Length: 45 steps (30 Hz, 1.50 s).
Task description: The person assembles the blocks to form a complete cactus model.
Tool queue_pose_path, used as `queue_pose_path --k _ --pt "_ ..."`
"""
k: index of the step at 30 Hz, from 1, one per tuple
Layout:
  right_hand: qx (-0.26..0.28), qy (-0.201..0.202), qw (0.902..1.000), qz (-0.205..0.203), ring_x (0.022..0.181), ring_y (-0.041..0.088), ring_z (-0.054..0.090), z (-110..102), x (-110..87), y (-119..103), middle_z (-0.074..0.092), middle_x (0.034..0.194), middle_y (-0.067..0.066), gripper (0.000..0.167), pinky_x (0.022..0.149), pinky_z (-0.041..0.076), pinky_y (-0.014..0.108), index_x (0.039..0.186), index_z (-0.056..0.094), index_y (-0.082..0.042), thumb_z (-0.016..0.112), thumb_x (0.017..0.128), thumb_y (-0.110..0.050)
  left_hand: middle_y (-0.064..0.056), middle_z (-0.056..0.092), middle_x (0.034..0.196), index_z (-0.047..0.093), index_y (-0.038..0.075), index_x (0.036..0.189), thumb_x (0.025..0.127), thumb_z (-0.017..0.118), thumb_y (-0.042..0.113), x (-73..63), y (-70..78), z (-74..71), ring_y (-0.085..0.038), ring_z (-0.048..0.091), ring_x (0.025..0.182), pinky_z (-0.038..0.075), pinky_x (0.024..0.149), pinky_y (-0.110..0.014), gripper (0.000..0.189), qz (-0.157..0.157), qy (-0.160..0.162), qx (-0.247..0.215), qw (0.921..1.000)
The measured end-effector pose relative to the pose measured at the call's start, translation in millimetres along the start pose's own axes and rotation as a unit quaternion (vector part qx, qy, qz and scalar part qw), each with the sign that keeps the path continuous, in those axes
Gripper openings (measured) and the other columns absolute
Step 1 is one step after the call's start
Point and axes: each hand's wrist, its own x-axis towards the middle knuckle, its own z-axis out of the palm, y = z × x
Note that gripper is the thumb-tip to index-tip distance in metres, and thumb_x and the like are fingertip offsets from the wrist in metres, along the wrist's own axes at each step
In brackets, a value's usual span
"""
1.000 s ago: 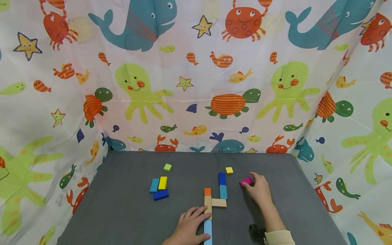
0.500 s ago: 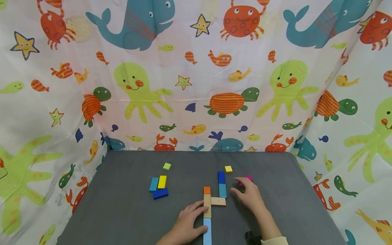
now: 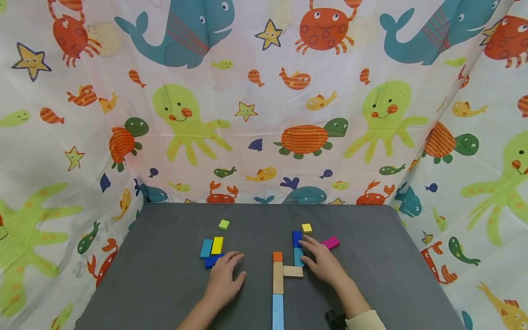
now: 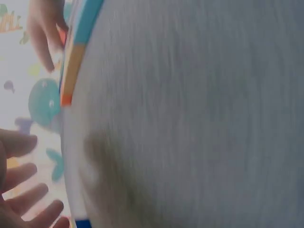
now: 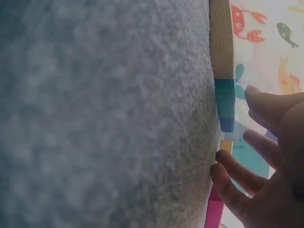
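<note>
White fabric (image 3: 247, 27) printed with cartoon sea animals (image 3: 304, 139) borders the rear and both sides of the dark grey surface (image 3: 144, 284). Vertical folds mark the rear corners.

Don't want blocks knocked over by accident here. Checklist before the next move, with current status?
1. Left grip clear of the dark blue block: cannot tell; it hides part of the block in the head view.
2. Right grip free of any load: ok; fingers spread, nothing held.
3. Right grip clear of the teal-blue block: cannot tell; fingertips overlap its edge in the head view.
4. Orange block, long wooden block and pale blue block lined up: ok; end to end.
5. Pale blue block fully in view: not ok; the head view's bottom edge cuts it off.
</note>
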Motion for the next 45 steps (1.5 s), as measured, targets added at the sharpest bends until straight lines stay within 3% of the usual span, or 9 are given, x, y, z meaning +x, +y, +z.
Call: queue_pose_path --k 7,17,20,24,29,32,35,40,45 --pt "-0.032 -0.030 0.9990 -0.004 0.138 0.038 0.047 1 1.6 -2 0.047 0.156 0.009 0.048 0.108 0.043 0.059 0.143 0.060 -0.017 0.070 0.096 -0.025 -0.016 0.059 0.130 0.067 0.011 0.132 0.086 0.078 0.018 5.3 -26.2 -20.2 -0.038 0.052 0.118 0.044 0.098 -0.060 0.047 -0.077 0.034 0.096 0.9918" --pt "-0.047 -0.031 0.9982 0.020 0.136 0.036 0.048 0 -0.3 -5 0.052 0.152 0.009 0.047 0.107 0.044 0.059 0.142 0.061 -0.019 0.069 0.097 -0.028 -0.017 0.059 0.129 0.066 0.009 0.132 0.087 0.077 0.015 5.2 -24.7 -27.9 -0.038 0.051 0.115 0.041 0.098 -0.063 0.047 -0.121 -0.007 0.137 0.9831" --pt "-0.044 -0.028 0.9985 0.017 0.135 0.037 0.049 -1 -1.1 -6 0.053 0.151 0.009 0.046 0.106 0.044 0.059 0.141 0.062 -0.017 0.070 0.096 -0.026 -0.018 0.060 0.128 0.064 0.008 0.134 0.088 0.077 0.018 6.9 -22.2 -28.7 -0.038 0.057 0.112 0.046 0.095 -0.061 0.049 -0.135 -0.025 0.121 0.9832" --pt "-0.039 -0.027 0.9988 0.007 0.135 0.038 0.049 -2 -1.6 -7 0.051 0.152 0.010 0.047 0.106 0.044 0.060 0.141 0.062 -0.015 0.071 0.095 -0.024 -0.022 0.056 0.131 0.060 0.007 0.138 0.087 0.078 0.023 10.6 -23.2 -28.5 -0.040 0.061 0.112 0.051 0.092 -0.062 0.056 -0.158 -0.046 0.058 0.9846" --pt "-0.035 -0.035 0.9988 -0.003 0.137 0.036 0.048 -3 -0.7 -5 0.046 0.157 0.005 0.049 0.107 0.044 0.059 0.143 0.060 -0.016 0.071 0.096 -0.025 -0.025 0.046 0.142 0.052 0.005 0.145 0.078 0.085 0.015 13.8 -28.7 -28.7 -0.040 0.058 0.113 0.053 0.090 -0.058 0.076 -0.161 -0.067 -0.011 0.9846" --pt "-0.036 -0.040 0.9985 -0.009 0.136 0.035 0.048 -3 -0.3 -4 0.048 0.156 0.004 0.049 0.107 0.044 0.059 0.143 0.060 -0.016 0.071 0.096 -0.025 -0.024 0.045 0.144 0.050 0.003 0.147 0.073 0.086 0.005 15.1 -34.2 -27.5 -0.033 0.058 0.105 0.055 0.081 -0.045 0.082 -0.147 -0.082 -0.027 0.9853" --pt "-0.039 -0.045 0.9982 -0.007 0.135 0.034 0.049 -3 -0.4 -4 0.049 0.155 0.003 0.049 0.107 0.044 0.058 0.143 0.060 -0.016 0.071 0.096 -0.026 -0.022 0.048 0.141 0.055 0.003 0.143 0.073 0.083 -0.001 17.2 -39.9 -25.3 -0.025 0.055 0.093 0.047 0.070 -0.034 0.076 -0.135 -0.089 -0.031 0.9863" --pt "-0.043 -0.048 0.9979 0.001 0.135 0.033 0.049 -4 -0.3 -5 0.050 0.154 0.002 0.049 0.107 0.044 0.057 0.142 0.060 -0.017 0.070 0.096 -0.028 -0.019 0.053 0.131 0.061 0.002 0.136 0.073 0.083 -0.001 21.4 -43.5 -23.9 -0.017 0.052 0.078 0.044 0.063 -0.030 0.067 -0.119 -0.090 -0.036 0.9882" --pt "-0.045 -0.050 0.9978 0.002 0.135 0.034 0.049 -5 0.1 -7 0.049 0.155 0.003 0.049 0.107 0.044 0.058 0.142 0.060 -0.016 0.070 0.096 -0.027 -0.016 0.054 0.120 0.063 0.003 0.133 0.072 0.086 0.005 27.8 -37.9 -23.5 -0.015 0.052 0.074 0.045 0.062 -0.028 0.065 -0.115 -0.098 -0.052 0.9872"
